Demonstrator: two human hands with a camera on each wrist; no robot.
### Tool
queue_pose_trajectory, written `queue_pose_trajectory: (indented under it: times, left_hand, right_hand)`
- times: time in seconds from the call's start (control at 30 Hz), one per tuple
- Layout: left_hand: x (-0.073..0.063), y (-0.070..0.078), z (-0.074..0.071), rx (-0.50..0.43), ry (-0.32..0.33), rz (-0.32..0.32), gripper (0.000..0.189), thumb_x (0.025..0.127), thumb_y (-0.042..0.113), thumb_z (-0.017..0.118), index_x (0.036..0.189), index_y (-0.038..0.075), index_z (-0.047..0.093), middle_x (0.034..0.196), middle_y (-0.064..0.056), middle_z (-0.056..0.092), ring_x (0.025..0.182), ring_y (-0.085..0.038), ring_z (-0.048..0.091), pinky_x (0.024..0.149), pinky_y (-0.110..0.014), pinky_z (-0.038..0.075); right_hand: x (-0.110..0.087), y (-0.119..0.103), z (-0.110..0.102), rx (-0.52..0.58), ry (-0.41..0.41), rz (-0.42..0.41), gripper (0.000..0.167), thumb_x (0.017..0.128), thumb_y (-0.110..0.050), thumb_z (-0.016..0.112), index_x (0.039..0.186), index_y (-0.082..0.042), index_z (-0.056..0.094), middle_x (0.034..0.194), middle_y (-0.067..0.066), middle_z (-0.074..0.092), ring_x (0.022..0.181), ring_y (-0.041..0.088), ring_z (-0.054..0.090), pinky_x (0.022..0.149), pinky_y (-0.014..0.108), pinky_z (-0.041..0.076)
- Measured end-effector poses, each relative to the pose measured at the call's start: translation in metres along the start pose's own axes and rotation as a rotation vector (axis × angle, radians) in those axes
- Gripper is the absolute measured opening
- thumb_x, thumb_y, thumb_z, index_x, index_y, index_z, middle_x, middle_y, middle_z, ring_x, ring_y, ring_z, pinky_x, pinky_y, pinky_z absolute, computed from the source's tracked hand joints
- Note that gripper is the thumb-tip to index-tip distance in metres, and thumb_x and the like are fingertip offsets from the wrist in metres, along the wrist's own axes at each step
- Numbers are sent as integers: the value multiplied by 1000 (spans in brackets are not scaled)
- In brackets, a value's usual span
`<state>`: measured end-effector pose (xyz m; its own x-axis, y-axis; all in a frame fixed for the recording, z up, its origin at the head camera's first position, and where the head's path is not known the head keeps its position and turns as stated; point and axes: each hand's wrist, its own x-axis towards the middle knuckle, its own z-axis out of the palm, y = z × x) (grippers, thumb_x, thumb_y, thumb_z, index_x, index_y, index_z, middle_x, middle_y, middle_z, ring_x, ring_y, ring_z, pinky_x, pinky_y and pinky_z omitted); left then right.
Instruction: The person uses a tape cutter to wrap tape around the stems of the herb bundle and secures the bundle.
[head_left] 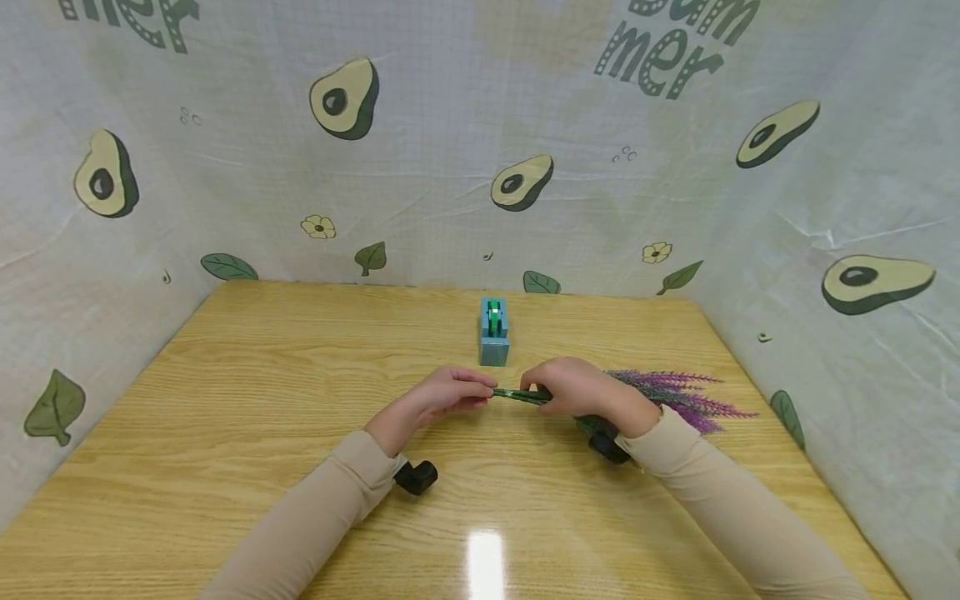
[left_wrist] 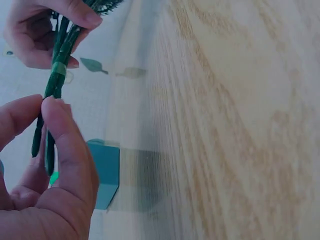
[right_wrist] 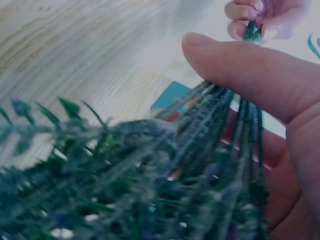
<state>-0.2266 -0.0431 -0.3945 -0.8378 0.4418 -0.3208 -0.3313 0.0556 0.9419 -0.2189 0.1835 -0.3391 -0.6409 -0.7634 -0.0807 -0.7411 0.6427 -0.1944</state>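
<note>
A bunch of artificial lavender lies across the middle right in the head view, purple heads to the right and green stems to the left. My left hand pinches the stem ends between thumb and forefinger. Further up, my right hand grips the gathered stems, its thumb across them in the right wrist view. Between the hands a band of green tape circles the stems. Just beyond the hands stands a blue tape dispenser with a green roll.
The wooden table carries all of this. Cloth walls printed with avocados and leaves rise at its back and both sides. Black wrist devices sit under the beige sleeves.
</note>
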Motion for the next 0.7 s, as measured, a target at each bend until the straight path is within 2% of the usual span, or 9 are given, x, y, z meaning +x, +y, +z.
queue_pose_trajectory:
  times: [0.1,0.2,0.33,0.53,0.7]
  left_hand:
    - [1,1,0,19,5,-6,24,89,3,61,111,-8,64,98,-13,66,79,-14,64,81,-32,52]
    - [0,1,0,38,23,4,24,88,1,62,110,-7,65,102,-13,66,86,-17,65,83,-33,52]
    - [-1,1,-2,55,39,30,26,86,-1,64,111,-8,64,109,-13,64,94,-20,64,86,-34,50]
    - [-2,0,-4,70,57,55,27,84,-2,67,110,-8,65,109,-14,64,94,-20,64,85,-35,51]
    - [-1,-1,-5,81,72,47,25,83,-1,68,107,-6,67,108,-12,64,92,-20,64,84,-35,51]
  right_hand:
    - [0,-2,2,-38,28,-4,25,77,-10,76,100,-10,67,84,-4,61,68,10,52,60,28,47]
    - [0,-1,3,-32,31,18,24,78,-8,75,100,-9,67,87,-3,59,70,10,52,61,28,46]
    - [2,2,3,54,-6,34,22,80,-5,71,101,-6,67,88,-1,58,74,12,53,64,29,47]
    - [4,8,2,218,-69,42,20,90,-12,61,108,-6,66,95,0,64,77,9,58,69,29,49]
    - [5,11,1,217,-68,35,24,92,-15,60,113,-5,66,100,2,66,80,10,60,72,31,50]
